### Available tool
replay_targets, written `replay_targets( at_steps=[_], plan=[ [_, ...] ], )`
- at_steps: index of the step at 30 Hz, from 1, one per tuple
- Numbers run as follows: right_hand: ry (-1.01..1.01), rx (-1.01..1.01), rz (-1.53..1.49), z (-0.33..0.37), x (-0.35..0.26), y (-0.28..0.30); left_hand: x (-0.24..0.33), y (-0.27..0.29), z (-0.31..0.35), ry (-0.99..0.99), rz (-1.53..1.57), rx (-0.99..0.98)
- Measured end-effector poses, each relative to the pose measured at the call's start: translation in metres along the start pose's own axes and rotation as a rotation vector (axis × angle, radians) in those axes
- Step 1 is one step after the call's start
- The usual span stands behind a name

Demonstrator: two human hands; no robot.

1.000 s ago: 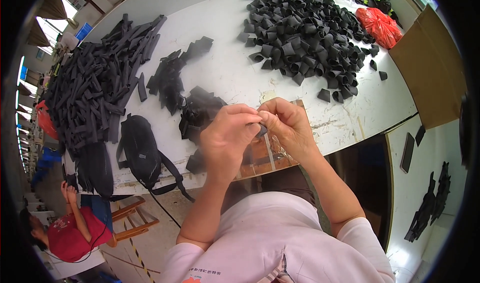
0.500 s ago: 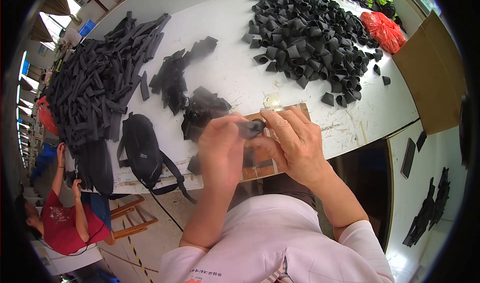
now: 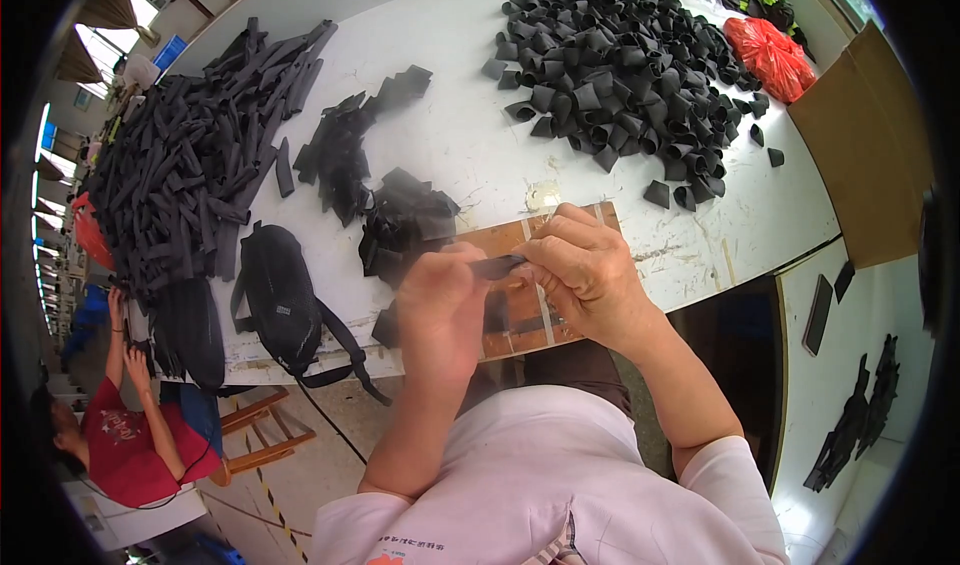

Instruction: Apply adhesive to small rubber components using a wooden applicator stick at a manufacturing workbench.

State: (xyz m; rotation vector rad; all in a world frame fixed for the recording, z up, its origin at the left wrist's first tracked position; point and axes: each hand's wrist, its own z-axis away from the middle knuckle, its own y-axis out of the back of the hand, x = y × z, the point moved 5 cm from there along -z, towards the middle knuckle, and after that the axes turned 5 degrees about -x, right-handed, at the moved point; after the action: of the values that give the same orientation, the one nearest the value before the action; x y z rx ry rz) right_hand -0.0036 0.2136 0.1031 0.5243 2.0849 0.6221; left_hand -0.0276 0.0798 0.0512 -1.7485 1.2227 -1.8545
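A small dark strip of fabric (image 3: 496,266) spans the gap between my hands, above a brown board (image 3: 585,227) at the table's front edge. My left hand (image 3: 440,295) is closed on one end of it. The fingers and thumb of my right hand (image 3: 588,277) pinch the other end. Beyond my left hand lie loose flat black pieces (image 3: 408,210), some overlapping. Part of the board is hidden under my hands.
A large heap of black fabric loops (image 3: 620,75) covers the far right, beside a red plastic bag (image 3: 768,57) and a cardboard sheet (image 3: 860,145). Long dark strips (image 3: 190,155) pile up at left. Nearer sits a black bag (image 3: 280,300). A person in red (image 3: 135,430) works at lower left.
The fabric piece looked rounder at its right end before and is now pinched flatter. My right fingers have curled in and closed on it. The other person's hands have shifted a little.
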Motion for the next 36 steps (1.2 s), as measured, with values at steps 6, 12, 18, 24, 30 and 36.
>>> replay_targets(
  at_steps=[6, 12, 18, 24, 30, 36],
  plan=[
    [0.013, 0.178, 0.003, 0.008, 0.006, -0.005, 0.008, -0.009, -0.005, -0.082, -0.431, 0.024],
    [0.012, 0.098, 0.143, 0.007, 0.001, 0.000, 0.016, -0.022, -0.012, -0.151, -0.957, -0.180],
    [-0.362, 0.211, -0.504, 0.015, -0.002, 0.018, 0.016, -0.017, 0.014, -0.275, -0.654, 0.089],
    [-0.873, 0.265, -1.451, 0.066, 0.012, -0.029, -0.013, -0.026, 0.034, -0.029, -0.589, -0.004],
    [-0.968, 0.213, -1.445, 0.085, 0.012, -0.047, -0.024, -0.022, 0.037, 0.060, -0.588, 0.101],
    [-0.482, 0.228, -0.147, 0.079, -0.002, -0.007, -0.018, -0.015, 0.038, 0.064, -0.950, 0.099]
  ],
)
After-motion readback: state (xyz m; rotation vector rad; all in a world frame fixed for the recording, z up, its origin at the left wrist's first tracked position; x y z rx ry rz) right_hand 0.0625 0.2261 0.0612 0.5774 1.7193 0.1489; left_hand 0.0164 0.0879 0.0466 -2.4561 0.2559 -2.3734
